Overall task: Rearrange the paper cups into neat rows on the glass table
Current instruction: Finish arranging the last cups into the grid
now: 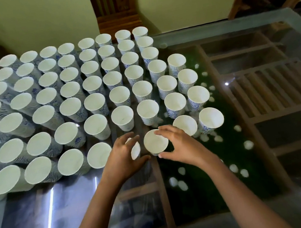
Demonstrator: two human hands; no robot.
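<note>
Left grip (123, 156) round half-hidden cup (136, 152), right grip (180, 144) round neighbouring cup (155, 142)

Many paper cups (92, 83), white inside and printed with blue wave patterns on the walls, are stood upright with mouths up in close rows across the left and far part of the glass worktop (279, 211). The far rows are fairly even; the nearer rows are spaced more loosely. In the nearest row, one front cup (156, 142) is held at its rim by the right hand (182, 146). A neighbouring cup (136, 152), largely hidden, is held by the left hand (124, 154).
</note>
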